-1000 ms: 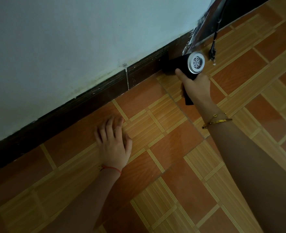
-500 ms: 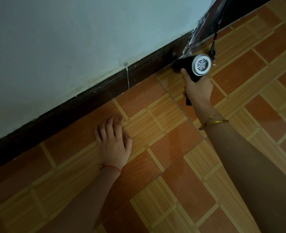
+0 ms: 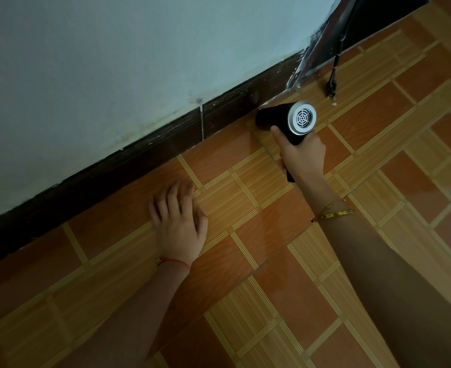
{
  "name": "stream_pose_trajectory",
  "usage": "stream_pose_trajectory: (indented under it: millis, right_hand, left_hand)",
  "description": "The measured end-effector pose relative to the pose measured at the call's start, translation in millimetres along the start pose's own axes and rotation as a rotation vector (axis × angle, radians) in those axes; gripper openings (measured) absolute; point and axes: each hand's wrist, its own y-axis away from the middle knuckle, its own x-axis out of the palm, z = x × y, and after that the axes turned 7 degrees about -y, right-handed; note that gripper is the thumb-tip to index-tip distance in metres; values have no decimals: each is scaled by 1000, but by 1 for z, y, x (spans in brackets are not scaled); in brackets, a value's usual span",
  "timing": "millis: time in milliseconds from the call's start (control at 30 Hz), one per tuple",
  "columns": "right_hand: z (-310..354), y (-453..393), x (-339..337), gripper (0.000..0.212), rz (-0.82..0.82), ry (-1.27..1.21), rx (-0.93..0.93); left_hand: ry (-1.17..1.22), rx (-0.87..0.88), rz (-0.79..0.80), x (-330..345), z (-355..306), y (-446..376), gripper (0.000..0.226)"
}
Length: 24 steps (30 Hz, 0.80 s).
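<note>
My right hand grips the handle of a black hair dryer with a silver rear grille. Its nozzle points left toward the dark skirting board at the foot of the wall, just above the floor. My left hand rests flat on the orange tiled floor, fingers spread, a little way from the skirting. The dryer's handle is mostly hidden inside my right fist.
A pale painted wall rises behind the skirting. A black cord with a plug hangs down to the floor at the upper right, beside a dark door frame. Tiled floor stretches to the right and toward me.
My right hand has drawn the dryer back from the skirting and down to the right, so its nozzle now stands clear of the board. My left hand stays where it was.
</note>
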Motion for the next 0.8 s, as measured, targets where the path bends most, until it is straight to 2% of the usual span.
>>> stream_pose_trajectory:
  millis: [67, 133, 200, 400, 533, 633, 700, 800]
  right_hand:
    - [4, 3, -4, 38, 75, -2, -2]
    - [6, 10, -9, 29, 198, -56, 59]
    - [6, 17, -13, 31, 260, -37, 58]
    - [2, 40, -21, 46, 205, 143, -51]
    - [6, 63, -28, 33, 351, 186, -47]
    - [5, 86, -34, 39, 402, 230, -80]
    - [3, 101, -38, 44, 433, 207, -60]
    - [1, 121, -47, 40, 496, -2, 75]
  left_hand:
    - [2, -3, 0, 0, 0, 0, 57]
    - [7, -3, 6, -1, 0, 0, 57]
    - [9, -3, 11, -1, 0, 0, 58]
    - [32, -3, 15, 2, 1, 1, 56]
    - [65, 0, 16, 2, 4, 3, 54]
    - [137, 19, 20, -3, 6, 4, 52]
    - [179, 19, 37, -9, 10, 11, 52]
    - [158, 1, 43, -19, 16, 37, 49]
